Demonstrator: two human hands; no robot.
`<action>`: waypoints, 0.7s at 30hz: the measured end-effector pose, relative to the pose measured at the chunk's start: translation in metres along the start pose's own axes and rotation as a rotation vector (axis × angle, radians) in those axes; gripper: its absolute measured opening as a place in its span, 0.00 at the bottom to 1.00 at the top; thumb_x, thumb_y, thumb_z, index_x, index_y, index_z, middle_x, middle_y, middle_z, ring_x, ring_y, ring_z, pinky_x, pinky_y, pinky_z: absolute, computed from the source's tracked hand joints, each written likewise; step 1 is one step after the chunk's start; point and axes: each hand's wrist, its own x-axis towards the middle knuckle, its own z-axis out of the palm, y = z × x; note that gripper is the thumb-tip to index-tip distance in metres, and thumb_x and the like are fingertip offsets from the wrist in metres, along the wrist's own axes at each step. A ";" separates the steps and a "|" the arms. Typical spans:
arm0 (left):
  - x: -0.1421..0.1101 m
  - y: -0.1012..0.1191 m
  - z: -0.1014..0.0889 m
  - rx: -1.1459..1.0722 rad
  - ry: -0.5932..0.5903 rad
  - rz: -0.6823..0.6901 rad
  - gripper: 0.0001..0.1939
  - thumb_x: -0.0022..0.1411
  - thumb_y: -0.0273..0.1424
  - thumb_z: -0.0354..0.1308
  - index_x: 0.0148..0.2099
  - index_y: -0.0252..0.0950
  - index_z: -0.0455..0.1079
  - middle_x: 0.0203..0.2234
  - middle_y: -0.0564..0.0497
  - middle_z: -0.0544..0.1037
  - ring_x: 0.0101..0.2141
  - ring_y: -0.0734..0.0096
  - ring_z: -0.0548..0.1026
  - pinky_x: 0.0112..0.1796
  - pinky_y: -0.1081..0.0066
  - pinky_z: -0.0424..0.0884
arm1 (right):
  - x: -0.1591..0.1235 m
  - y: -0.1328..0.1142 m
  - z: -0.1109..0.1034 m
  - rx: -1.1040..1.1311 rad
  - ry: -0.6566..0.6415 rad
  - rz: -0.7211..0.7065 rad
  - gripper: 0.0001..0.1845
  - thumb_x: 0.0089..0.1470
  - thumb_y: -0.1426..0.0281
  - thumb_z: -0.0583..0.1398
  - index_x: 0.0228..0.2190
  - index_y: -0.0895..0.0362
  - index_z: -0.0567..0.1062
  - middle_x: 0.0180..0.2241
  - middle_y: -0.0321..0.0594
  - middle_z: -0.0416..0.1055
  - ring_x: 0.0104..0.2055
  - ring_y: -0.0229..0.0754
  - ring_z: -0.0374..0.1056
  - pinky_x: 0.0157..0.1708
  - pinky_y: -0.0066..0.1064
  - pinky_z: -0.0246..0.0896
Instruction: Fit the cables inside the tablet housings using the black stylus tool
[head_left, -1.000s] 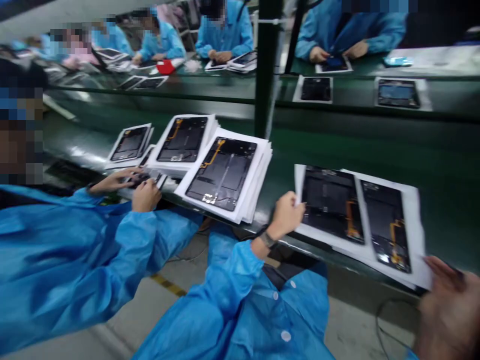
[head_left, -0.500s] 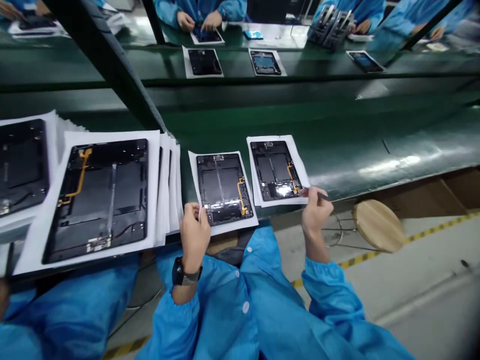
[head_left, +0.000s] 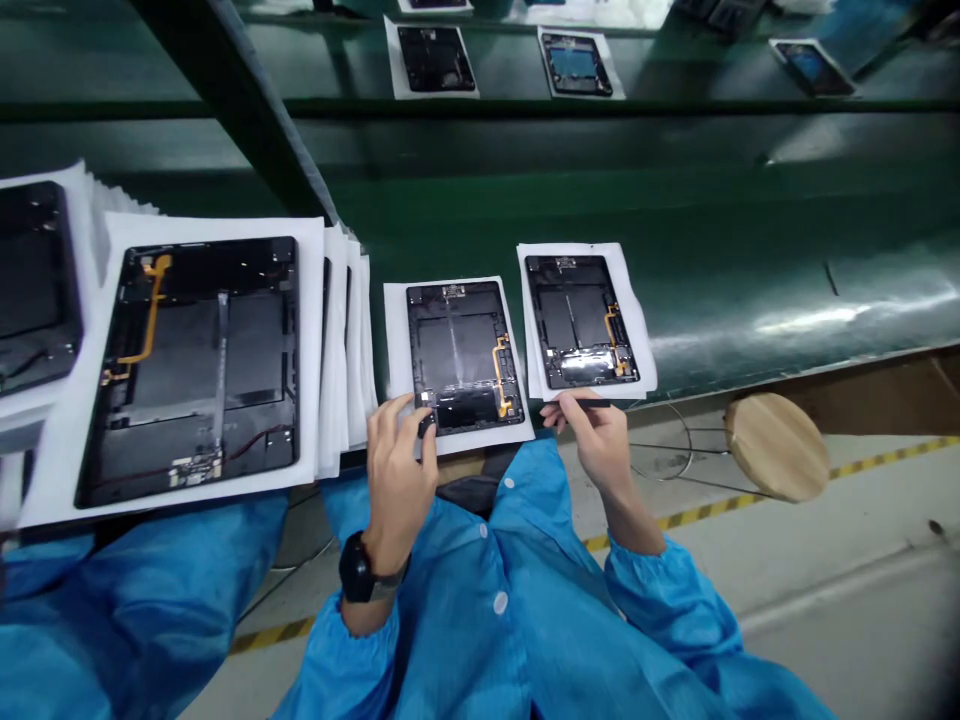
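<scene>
In the head view, an opened black tablet housing [head_left: 469, 345] lies on white foam sheet in front of me, with an orange flex cable along its right side. My left hand [head_left: 401, 485], wearing a black watch, is at its near left corner. The thumb and index finger close around that dark corner. My right hand [head_left: 600, 445] holds a slim black stick-like tool [head_left: 592, 403] near the bench edge; its exact kind is unclear. Just beyond this hand lies a second opened tablet housing [head_left: 581, 320] on white sheets, with a shiny strip near its lower edge.
At left stand stacked white sheets [head_left: 349, 360] with a larger-looking tablet housing [head_left: 199, 365] on top. A dark post [head_left: 225, 100] rises behind them. More tablets [head_left: 576, 65] lie across the green bench [head_left: 450, 225]. A round wooden stool [head_left: 778, 447] stands at right. Someone in blue sits at left.
My view has tilted down. My right hand has drawn back left from the right tablet's corner, tool still held. My left hand has shifted from the sheet's edge onto the near tablet's corner.
</scene>
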 end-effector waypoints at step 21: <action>0.254 0.030 0.070 0.358 -0.530 -0.058 0.14 0.63 0.26 0.61 0.52 0.31 0.74 0.51 0.36 0.79 0.55 0.50 0.73 0.56 0.56 0.67 | -0.072 0.017 0.011 0.049 0.012 0.171 0.19 0.63 0.52 0.63 0.30 0.54 0.82 0.39 0.45 0.81 0.45 0.49 0.75 0.49 0.39 0.70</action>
